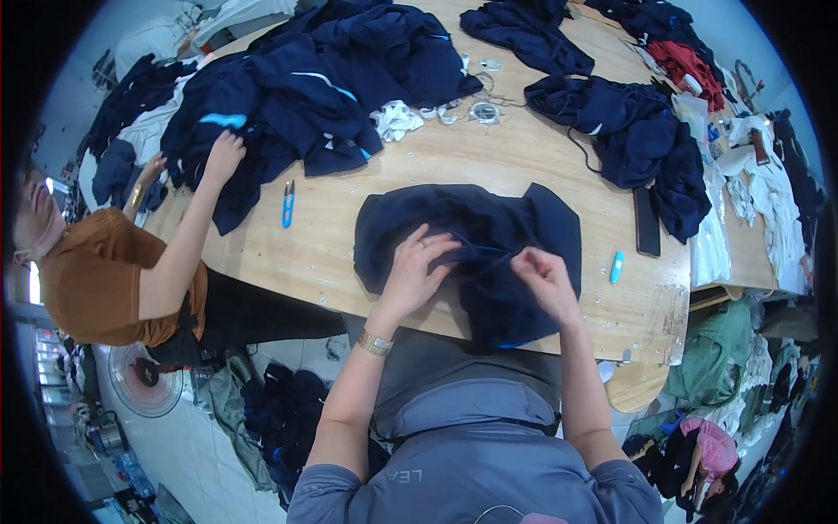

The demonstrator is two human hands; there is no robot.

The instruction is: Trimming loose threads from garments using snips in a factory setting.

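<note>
Dark navy garment [489, 288] rumpled on tabletop [454, 148], directly beneath both hands. Long axis roughly 9 to 3 o'clock, crosswise to both forearms; one flap pointing to 6 o'clock, reaching near edge of tabletop. Left hand [408, 272] over 9 o'clock half: fingers parted, thumb well off from index, aimed at about 2 o'clock; no clear grip, contact with cloth hard to tell. Right hand [547, 284] over 3 o'clock half: thumb and index tips drawn together, aimed between 10 and 11; blurred, cannot tell about any thread or cloth pinched between. Creased middle of garment in the gap, 3 o'clock from left fingers, 9 from right, about equally near. Blue snips [287, 205] between 9 and 10 o'clock from garment, light-blue pen-like item [616, 268] at 3, both untouched.
</note>
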